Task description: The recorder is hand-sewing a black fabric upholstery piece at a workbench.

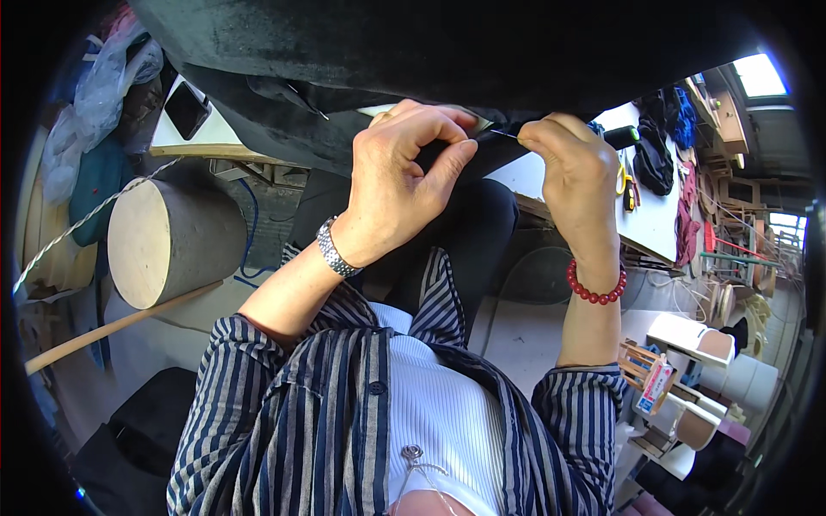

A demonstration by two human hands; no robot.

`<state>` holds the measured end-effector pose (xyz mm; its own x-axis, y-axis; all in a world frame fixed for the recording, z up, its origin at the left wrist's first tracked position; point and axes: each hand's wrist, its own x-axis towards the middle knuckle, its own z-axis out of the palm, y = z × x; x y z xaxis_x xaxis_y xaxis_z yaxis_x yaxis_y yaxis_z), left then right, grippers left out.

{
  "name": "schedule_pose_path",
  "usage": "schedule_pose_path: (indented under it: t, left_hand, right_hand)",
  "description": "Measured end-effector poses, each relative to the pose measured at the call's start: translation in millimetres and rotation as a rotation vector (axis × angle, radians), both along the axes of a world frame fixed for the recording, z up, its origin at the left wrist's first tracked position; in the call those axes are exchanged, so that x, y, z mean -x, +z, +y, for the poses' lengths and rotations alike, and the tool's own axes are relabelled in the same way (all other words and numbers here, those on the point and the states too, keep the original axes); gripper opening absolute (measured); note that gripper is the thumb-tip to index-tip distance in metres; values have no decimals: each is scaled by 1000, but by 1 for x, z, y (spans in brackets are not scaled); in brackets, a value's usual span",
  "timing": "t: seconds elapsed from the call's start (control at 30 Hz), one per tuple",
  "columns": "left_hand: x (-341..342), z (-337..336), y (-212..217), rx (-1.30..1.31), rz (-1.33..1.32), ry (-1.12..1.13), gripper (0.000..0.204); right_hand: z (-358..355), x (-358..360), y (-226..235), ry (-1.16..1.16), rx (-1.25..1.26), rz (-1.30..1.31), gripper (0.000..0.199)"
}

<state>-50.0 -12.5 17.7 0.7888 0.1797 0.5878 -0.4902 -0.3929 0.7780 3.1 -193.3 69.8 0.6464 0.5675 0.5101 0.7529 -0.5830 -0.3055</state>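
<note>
Both hands are at the lower edge of a large black fabric-covered piece that fills the top of the view. My left hand has its fingers bent over the cloth edge, the thumb curled close to the index finger. White material shows at the edge beside these fingers. My right hand pinches a thin needle between thumb and index finger, its point toward the left fingertips and the cloth. Any thread is too fine to make out. A loose dark flap with a thin metal pin hangs further left.
A phone lies on a white tabletop at left. On the right table are yellow-handled scissors, a black-and-green handle and dark cloth. A large cylinder and a wooden pole stand lower left; stacked furniture parts fill the right.
</note>
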Motion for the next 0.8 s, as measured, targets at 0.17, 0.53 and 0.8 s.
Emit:
schedule_pose_path:
  t: [0.17, 0.53, 0.8]
  left_hand:
    - [-1, 2, -5, 7, -24, -12, 8]
    - [-5, 2, -9, 120, -6, -44, 7]
    - [-6, 2, -8, 180, 70, 18, 10]
  right_hand:
    - [-3, 9, 5, -103, 173, -70, 4]
    - [-2, 13, 10, -143, 191, -126, 9]
    - [-6, 12, 6, -163, 202, -153, 10]
